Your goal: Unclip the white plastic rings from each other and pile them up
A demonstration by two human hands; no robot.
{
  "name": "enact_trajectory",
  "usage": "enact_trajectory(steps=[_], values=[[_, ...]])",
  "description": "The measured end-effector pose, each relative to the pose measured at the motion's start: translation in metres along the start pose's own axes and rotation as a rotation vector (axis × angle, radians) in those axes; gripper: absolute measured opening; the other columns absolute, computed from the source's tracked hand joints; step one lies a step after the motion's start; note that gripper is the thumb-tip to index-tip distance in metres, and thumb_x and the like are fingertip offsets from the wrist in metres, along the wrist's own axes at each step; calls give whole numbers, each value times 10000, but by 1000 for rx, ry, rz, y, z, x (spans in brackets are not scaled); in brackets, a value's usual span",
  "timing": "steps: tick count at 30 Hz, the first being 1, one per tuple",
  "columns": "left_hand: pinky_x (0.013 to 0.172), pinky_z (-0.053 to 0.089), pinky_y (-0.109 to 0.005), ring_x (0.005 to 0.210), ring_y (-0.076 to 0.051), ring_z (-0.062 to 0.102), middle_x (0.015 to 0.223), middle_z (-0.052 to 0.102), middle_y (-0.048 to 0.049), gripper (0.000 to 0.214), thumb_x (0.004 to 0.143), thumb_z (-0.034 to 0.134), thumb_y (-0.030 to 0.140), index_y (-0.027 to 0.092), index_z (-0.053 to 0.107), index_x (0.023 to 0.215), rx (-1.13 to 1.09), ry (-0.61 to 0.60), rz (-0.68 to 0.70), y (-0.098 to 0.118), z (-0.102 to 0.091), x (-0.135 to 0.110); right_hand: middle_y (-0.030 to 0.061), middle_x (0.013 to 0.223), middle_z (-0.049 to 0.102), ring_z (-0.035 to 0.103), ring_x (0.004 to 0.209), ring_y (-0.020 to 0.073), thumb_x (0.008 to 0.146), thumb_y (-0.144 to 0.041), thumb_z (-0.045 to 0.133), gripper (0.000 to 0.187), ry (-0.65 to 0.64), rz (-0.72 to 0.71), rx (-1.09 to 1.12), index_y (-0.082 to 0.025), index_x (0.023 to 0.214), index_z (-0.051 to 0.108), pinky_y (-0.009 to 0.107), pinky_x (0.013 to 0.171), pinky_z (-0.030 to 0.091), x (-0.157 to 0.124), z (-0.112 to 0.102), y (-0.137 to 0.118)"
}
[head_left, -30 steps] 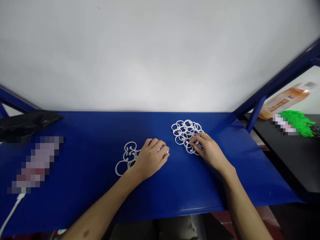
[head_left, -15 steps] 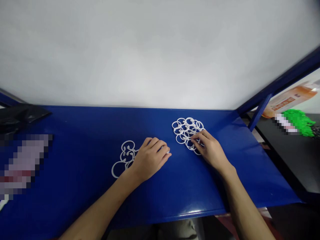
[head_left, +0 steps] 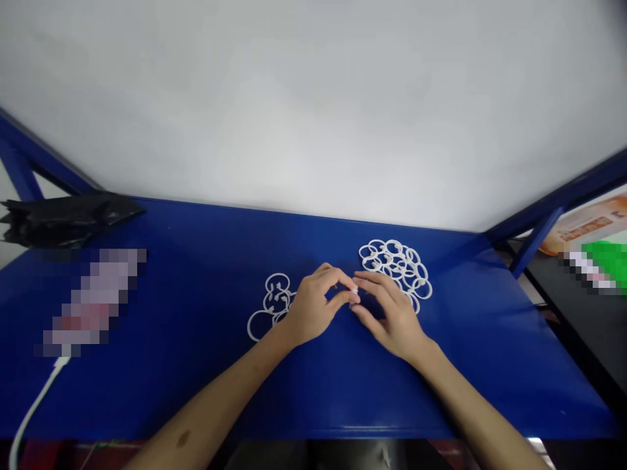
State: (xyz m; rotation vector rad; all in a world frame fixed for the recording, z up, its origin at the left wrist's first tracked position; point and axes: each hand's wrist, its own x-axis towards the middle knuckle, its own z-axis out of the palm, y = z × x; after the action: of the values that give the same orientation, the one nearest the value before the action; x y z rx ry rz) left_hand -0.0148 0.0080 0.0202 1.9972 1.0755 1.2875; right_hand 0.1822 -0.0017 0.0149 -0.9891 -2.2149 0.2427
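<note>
My left hand is closed in a pinch on a small white piece, just above the middle of the table. From the other side my right hand meets it, thumb and fingertips curved around the same piece. Most of the piece is hidden by the fingers. Behind and right of my right hand lies a cluster of overlapping thin white rings. On the other side, partly covered by my left hand, are several white rings, with small white pieces among them.
Everything lies on a blue tabletop against a pale wall. A black plastic bag sits at the far left, with a blurred-out object and a white cable nearby. Blue frame bars edge the right side.
My right hand has left the ring cluster and moved left to my left hand. Both hands now meet at the small white piece. The view has turned somewhat to the left.
</note>
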Motion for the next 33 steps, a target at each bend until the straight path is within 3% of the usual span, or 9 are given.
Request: enact_trajectory(steps=[3,5,9,12,19,25,28,33], values=[[726,496,-263,779,-131,601,790,678,11,96,911,636,158,188,620,821,29,62,68,-5,-2,0,135,1249,626,617,1160,254,936,-260,620,454,1,-8,47,-227,1355,447,455,945,562,3,18,-5],[744,478,-286,782,-143,578,765,662,5,154,937,585,156,188,597,786,153,43,226,-9,0,-2,139,1246,625,618,1158,258,927,-242,627,473,6,-5,56,-225,1362,442,450,937,569,1,23,-2],[718,414,-332,769,-163,526,746,623,6,187,920,551,126,198,596,753,515,-18,585,-13,7,-5,158,1274,598,610,1169,277,930,-239,601,468,-16,-50,46,-215,1374,452,446,914,580,-7,20,7],[708,391,-340,738,-161,490,719,584,14,204,885,538,78,211,605,745,599,-11,673,-11,8,-6,160,1253,604,622,1146,284,947,-246,568,448,-11,-64,36,-215,1381,463,448,898,588,-12,17,10],[732,402,-351,712,-158,481,713,582,20,205,852,544,47,219,605,759,639,-10,706,-10,5,-4,171,1262,556,615,1140,301,941,-218,571,491,-4,-39,-33,-235,1415,444,470,881,602,-13,16,11],[856,414,-383,781,-184,543,767,640,-13,144,948,542,184,192,563,805,740,-5,484,-15,5,-2,140,1153,594,655,990,247,950,-198,585,512,82,-60,-200,-254,1443,457,389,792,617,-2,9,10],[854,412,-397,775,-199,556,758,638,-23,121,955,542,200,182,561,837,774,-7,410,-16,5,-1,92,1077,683,684,958,225,951,-185,592,422,61,-106,-149,-252,1362,527,370,814,608,-1,7,14],[825,415,-391,801,-209,589,810,668,-34,112,975,536,258,160,585,952,728,23,435,-14,6,0,44,995,733,715,857,179,958,-156,571,254,115,-70,-64,-256,1185,625,303,757,607,-1,4,18]])
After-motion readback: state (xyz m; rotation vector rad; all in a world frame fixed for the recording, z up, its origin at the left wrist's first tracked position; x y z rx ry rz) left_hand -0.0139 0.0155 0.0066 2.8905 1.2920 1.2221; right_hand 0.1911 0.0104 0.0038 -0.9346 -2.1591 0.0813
